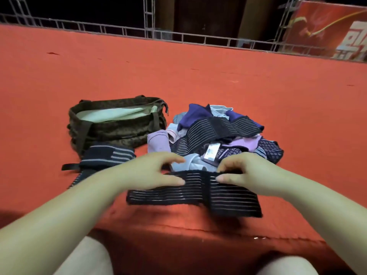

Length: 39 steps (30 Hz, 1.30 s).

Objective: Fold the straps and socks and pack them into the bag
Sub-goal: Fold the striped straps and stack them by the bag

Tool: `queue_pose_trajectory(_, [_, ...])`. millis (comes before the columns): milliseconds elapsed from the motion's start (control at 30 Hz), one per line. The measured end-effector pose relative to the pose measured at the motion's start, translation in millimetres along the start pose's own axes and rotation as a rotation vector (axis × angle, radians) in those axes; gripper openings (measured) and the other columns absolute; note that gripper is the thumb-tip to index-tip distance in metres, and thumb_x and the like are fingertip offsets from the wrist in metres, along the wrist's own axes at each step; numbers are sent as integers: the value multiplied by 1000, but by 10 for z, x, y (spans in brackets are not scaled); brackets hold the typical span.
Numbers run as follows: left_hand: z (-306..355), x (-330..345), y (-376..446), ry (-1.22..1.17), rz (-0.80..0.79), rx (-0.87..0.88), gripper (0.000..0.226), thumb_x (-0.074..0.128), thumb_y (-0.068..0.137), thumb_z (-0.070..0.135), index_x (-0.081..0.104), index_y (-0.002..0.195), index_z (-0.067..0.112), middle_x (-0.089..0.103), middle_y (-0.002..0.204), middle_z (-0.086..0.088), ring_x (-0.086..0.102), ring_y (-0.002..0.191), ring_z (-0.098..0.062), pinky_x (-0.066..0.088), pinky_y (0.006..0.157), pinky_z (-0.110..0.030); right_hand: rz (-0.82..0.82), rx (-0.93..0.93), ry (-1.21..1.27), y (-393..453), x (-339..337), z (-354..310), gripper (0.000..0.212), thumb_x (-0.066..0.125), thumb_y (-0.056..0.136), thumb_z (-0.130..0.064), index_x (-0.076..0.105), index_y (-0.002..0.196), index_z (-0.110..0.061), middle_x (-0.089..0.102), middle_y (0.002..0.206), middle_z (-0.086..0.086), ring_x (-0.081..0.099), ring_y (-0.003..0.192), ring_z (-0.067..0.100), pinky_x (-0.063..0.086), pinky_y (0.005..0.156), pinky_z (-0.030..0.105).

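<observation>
Early stage, by the look of it. Black striped strap (193, 192) spread flat on the red worktop (198, 76) near its front edge, right in front of the person, one end lapped over the other w/ a darker band across the middle. Looks mid-fold, not finished.

Left hand (158, 171): thumb and fingers reaching onto the strap's far edge from the left, thumb laid on the fabric, fingers loosely curved. Pinching or just pressing? Can't tell for sure. Right hand (244, 171): fingers bent down over the strap's far edge, thumb on top, apparently nipping the edge approx at centre.

Brown bag (117, 124) at back left, mouth open, pale lining showing. No strap or sock visible inside from this angle, though the bottom of the interior is hidden. So nothing clearly packed yet.

Dark striped piece (108, 155) sitting just in front of the bag, touching or nearly so; looks compact, poss. already folded and waiting to go in, but that's a guess.

Pile (224, 135) of socks and straps right of the bag, just behind the hands: purple, lilac, light blue, checked items, another long striped strap draped over the top, one item w/ a label. All still jumbled.

Left to do, judging from this: finish this fold, work through most of the pile, pack everything.
</observation>
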<state>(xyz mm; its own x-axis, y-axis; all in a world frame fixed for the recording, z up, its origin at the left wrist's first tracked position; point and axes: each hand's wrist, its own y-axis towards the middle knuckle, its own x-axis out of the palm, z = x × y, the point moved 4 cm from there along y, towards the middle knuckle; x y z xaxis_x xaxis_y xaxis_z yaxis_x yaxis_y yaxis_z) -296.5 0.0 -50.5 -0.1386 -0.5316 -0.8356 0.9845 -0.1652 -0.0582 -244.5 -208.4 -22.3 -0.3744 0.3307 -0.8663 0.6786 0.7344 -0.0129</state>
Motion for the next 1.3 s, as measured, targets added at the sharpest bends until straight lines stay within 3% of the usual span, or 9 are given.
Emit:
queue_pose_trajectory(100, [298, 187, 92, -118, -24, 130, 39, 68, 82, 45, 60, 118, 32, 58, 109, 23, 52, 102, 4, 39, 89, -13, 8, -18, 69, 67, 34, -164, 14, 68, 86, -30, 61, 73, -31, 61, 66, -13, 52, 62, -4, 40, 61, 12])
queue_pose_trajectory(200, [260, 202, 158, -187, -29, 168, 23, 65, 86, 41, 62, 92, 19, 58, 79, 8, 50, 70, -4, 42, 70, -20, -53, 36, 134, 23, 23, -122, 16, 73, 82, -30, 60, 72, -26, 58, 61, -13, 49, 54, -2, 39, 55, 12])
queue_pose_trajectory(433, [-204, 189, 71, -480, -86, 52, 37, 66, 70, 52, 54, 70, 17, 50, 72, 1, 44, 70, -11, 35, 68, -32, -95, 204, 315, -201, 9, 339, 32, 77, 77, -34, 65, 85, -5, 65, 81, 24, 58, 67, 25, 49, 68, 47])
queue_pose_trajectory(667, [-330, 238, -14, -271, -152, -51, 30, 64, 70, 51, 50, 62, 25, 43, 59, 10, 37, 57, -7, 31, 57, -27, -93, 220, 635, -161, 106, 325, 13, 62, 87, -1, 58, 80, -11, 63, 64, -7, 56, 55, 2, 43, 54, 15])
queue_pose_trajectory(800, [-218, 206, -8, -10, -92, 28, 57, 54, 57, 73, 66, 92, 30, 65, 90, 17, 59, 89, -4, 45, 88, -28, -21, 138, 637, -128, 82, 122, 13, 62, 87, 0, 64, 83, -12, 66, 66, -7, 57, 55, 3, 42, 52, 15])
queue_pose_trajectory(933, [274, 167, 45, -435, -32, 61, 53, 71, 61, 68, 62, 103, 38, 65, 103, 23, 56, 101, 11, 40, 90, -12, 16, 61, 512, -43, 72, -127, 10, 72, 81, -11, 70, 76, -19, 68, 64, -10, 59, 58, -1, 45, 58, 13])
queue_pose_trajectory(1067, [460, 128, 110, -440, 131, 117, 26, 66, 75, 50, 62, 95, 34, 62, 106, 18, 52, 100, 11, 35, 84, -3, 127, 91, 361, -7, 16, -180, 14, 78, 73, -29, 69, 69, -19, 66, 65, 4, 52, 59, 6, 41, 60, 21])
queue_pose_trajectory(1200, [463, 144, 142, -488, 190, 149, 17, 67, 84, 41, 64, 76, 26, 66, 97, 5, 58, 89, -7, 41, 81, -19, 176, 64, 301, -14, -17, -208, 24, 81, 71, -29, 66, 72, -10, 52, 57, -4, 39, 50, 4, 31, 50, 16])
queue_pose_trajectory(1300, [462, 105, 142, -678, 285, 127, 32, 65, 85, 35, 57, 73, 7, 54, 71, -6, 44, 65, -12, 34, 63, -25, 114, 79, 382, 13, 38, -97, 29, 83, 70, -31, 66, 82, -10, 65, 68, -1, 56, 62, 8, 47, 62, 25])
